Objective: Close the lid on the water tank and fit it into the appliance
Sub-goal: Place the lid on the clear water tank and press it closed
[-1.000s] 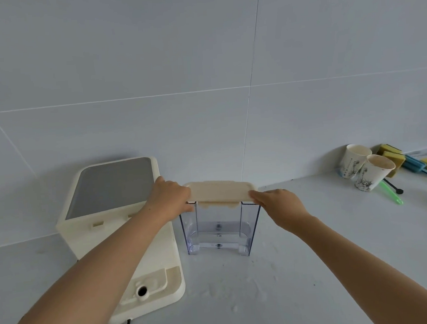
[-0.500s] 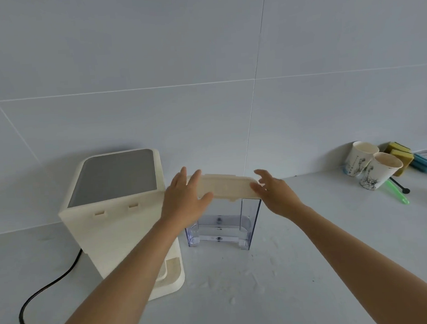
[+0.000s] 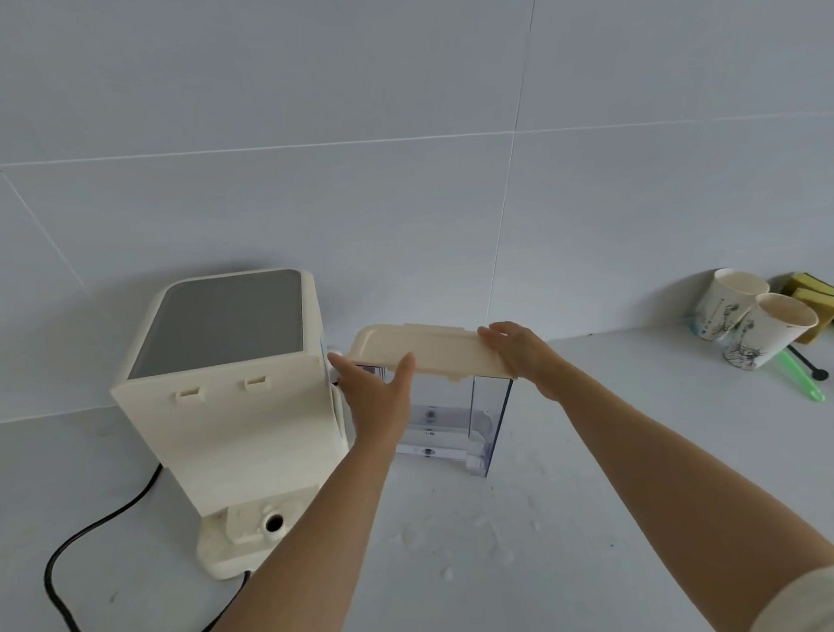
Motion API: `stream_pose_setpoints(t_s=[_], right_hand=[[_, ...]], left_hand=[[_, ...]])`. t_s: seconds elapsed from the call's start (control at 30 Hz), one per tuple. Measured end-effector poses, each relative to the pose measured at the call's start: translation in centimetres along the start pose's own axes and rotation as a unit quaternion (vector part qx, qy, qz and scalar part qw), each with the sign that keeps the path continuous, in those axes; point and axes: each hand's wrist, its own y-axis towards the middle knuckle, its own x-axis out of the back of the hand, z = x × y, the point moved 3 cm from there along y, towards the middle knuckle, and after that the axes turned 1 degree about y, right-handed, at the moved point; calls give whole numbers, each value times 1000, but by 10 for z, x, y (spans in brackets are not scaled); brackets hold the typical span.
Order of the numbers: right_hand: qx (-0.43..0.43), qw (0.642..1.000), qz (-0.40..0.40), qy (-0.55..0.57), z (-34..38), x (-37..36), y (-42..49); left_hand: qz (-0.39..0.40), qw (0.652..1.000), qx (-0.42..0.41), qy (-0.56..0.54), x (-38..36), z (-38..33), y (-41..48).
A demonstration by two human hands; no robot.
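A clear plastic water tank (image 3: 481,410) stands upright on the white counter, right of the cream appliance (image 3: 243,407). A cream lid (image 3: 432,349) lies across the tank's top, tilted slightly. My left hand (image 3: 379,400) presses flat against the tank's left front side, thumb up on the lid's front edge. My right hand (image 3: 521,353) grips the lid's right end. The appliance shows its back panel with two small slots, a grey top and a base with a round port (image 3: 273,522).
A black power cord (image 3: 79,601) loops on the counter left of the appliance. Two paper cups (image 3: 751,327), yellow sponges (image 3: 816,297), a green stick (image 3: 802,380) and blue items lie at the far right by the tiled wall.
The view shifted and the appliance's back now shows. My left hand slid down from the lid's left end to the tank's front side. My right hand stays on the lid's right end.
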Motion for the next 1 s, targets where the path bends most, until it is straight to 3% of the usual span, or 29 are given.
stream_pose_setpoints(t_s=[0.23, 0.4, 0.8, 1.0], right_hand=[[-2, 999, 24, 23, -4, -4, -2], [-3, 1000, 21, 3, -9, -1, -9], [-18, 999, 36, -29, -25, 18, -49], [-29, 997, 44, -61, -22, 14, -69]], left_hand=[[-47, 999, 28, -3, -4, 8, 10], [-31, 999, 33, -4, -6, 8, 9], [158, 987, 29, -21, -32, 1, 21], [238, 967, -23, 90, -49, -15, 31]])
